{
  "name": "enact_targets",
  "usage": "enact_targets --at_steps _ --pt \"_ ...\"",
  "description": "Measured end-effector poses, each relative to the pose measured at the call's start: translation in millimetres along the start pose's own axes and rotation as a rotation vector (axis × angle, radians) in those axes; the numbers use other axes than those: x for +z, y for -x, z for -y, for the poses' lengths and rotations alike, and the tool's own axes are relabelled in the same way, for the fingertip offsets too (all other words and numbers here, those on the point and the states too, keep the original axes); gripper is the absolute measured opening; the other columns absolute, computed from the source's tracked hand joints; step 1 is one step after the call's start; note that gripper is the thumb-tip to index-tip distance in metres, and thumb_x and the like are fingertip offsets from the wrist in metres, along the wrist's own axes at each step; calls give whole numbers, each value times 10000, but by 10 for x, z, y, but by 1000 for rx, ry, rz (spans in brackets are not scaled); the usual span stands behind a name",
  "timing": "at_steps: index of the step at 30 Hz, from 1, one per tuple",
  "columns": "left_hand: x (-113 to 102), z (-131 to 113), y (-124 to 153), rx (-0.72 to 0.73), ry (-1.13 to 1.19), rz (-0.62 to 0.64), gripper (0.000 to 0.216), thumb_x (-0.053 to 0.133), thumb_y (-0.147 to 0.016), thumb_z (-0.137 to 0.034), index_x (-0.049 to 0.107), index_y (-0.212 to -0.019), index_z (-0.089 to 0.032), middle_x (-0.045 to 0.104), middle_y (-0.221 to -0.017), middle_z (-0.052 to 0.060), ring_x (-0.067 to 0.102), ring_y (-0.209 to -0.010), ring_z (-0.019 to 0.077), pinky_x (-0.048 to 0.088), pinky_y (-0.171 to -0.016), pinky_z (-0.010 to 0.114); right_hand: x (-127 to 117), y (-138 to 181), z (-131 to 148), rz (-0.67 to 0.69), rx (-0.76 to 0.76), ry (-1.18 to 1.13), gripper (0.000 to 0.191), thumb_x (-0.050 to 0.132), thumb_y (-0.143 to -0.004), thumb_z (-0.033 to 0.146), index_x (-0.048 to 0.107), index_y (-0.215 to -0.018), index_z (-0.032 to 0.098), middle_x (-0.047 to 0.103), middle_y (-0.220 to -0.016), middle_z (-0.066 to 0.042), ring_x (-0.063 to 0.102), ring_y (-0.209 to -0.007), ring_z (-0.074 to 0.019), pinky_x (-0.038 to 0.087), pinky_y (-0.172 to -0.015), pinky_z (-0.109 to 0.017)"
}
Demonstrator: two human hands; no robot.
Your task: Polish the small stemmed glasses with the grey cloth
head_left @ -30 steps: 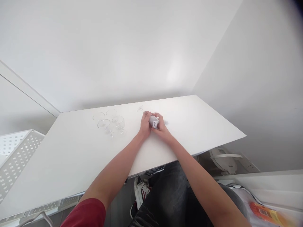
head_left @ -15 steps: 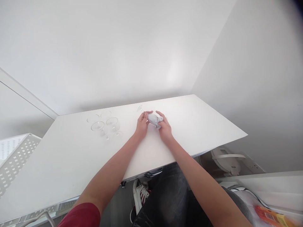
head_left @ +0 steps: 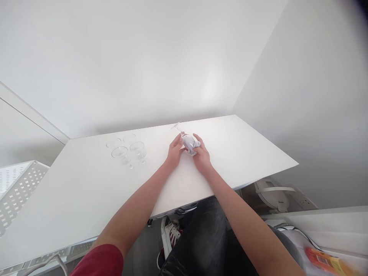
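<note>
Perforated white rack (head_left: pixel 24 188), one, at the far left edge, beside the table. White table (head_left: pixel 71 191), one, flat-topped, set near a pale wall and running across most of the view. Red sleeve (head_left: pixel 100 260), one, on the person's left arm, at the lower edge. Clear stemmed glasses, four, upright on the tabletop in a close group of two rows; front pair: left front glass (head_left: pixel 119 152) and right front glass (head_left: pixel 138 149). White shoe (head_left: pixel 171 234) with dark red stripes, below the table. Left hand (head_left: pixel 174 152), fingers closed about the bowl of the held glass near its stem. Held glass (head_left: pixel 187 140), one, clear, stemmed, between the two hands over the middle of the table, tilted, foot toward the wall and mouth toward the right hand; contact with the tabletop cannot be told. Pale grey cloth (head_left: pixel 197 145), one, bunched at the mouth and seemingly inside the bowl. Right hand (head_left: pixel 202 158), fingers closed on the cloth at the mouth. Dark trousers (head_left: pixel 207 245), below the table edge. White object (head_left: pixel 273 197) with a curved handle, beyond the table's right side. Orange and yellow packet (head_left: pixel 324 260), lower right, partly blurred.
</note>
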State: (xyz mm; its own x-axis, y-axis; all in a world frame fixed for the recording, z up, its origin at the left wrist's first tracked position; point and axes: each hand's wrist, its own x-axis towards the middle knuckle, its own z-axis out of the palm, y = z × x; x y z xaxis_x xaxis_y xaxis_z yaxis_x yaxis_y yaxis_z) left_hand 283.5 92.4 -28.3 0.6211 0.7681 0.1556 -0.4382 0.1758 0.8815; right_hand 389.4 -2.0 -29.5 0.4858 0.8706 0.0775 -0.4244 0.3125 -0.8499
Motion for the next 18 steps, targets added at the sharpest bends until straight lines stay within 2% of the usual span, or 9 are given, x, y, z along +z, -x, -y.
enact_targets --at_steps 3,5,8,11,13,16,18 --pt "-22 23 -4 -3 -67 -34 619 789 -850 -508 651 -1385 -230 709 -1164 99 651 -924 197 535 -798 344 21 12 -1 16 -4 8 588 641 -770 192 656 -1343 324 696 -1245 3 626 -1123 -213 544 -945 -349" --pt "-33 42 -16 9 -49 -17 659 818 -821 -500 642 -1389 -215 715 -1107 93 640 -858 181 535 -802 352 8 -2 11 18 -4 -67 613 636 -755 180 640 -1354 309 708 -1227 -12 643 -1106 -227 556 -939 -388" --pt "-2 25 -5 23 -2 66 605 779 -852 -521 649 -1364 -226 699 -1216 111 646 -950 206 524 -799 343 -23 -19 24 24 -7 -153 624 619 -757 180 615 -1368 306 702 -1272 -33 652 -1119 -252 572 -919 -445" --pt "47 -23 32 20 -16 120 511 678 -922 -568 684 -1307 -233 663 -1313 115 634 -1080 237 517 -807 331 -32 -10 16 -6 -44 -66 546 612 -762 172 675 -1289 299 670 -1348 -21 618 -1188 -248 564 -922 -397" --pt "51 -28 39 13 -77 81 522 704 -902 -566 694 -1299 -227 672 -1291 110 630 -1082 239 523 -831 337 -36 -4 9 -29 -53 -11 525 605 -754 168 701 -1255 293 673 -1323 -16 611 -1183 -237 555 -927 -369" --pt "14 23 10 -5 -173 10 568 795 -836 -510 696 -1319 -229 691 -1267 92 630 -1042 225 521 -875 346 -62 -20 12 -37 -17 -55 578 597 -728 182 680 -1289 292 700 -1160 -22 642 -1073 -231 558 -919 -395" --pt "-6 59 -12 8 -154 28 585 806 -829 -481 679 -1348 -243 669 -1342 87 630 -1081 233 519 -913 363 -80 -32 17 -44 -22 -99 604 594 -722 200 656 -1314 304 698 -1127 -21 648 -1038 -235 559 -913 -420"
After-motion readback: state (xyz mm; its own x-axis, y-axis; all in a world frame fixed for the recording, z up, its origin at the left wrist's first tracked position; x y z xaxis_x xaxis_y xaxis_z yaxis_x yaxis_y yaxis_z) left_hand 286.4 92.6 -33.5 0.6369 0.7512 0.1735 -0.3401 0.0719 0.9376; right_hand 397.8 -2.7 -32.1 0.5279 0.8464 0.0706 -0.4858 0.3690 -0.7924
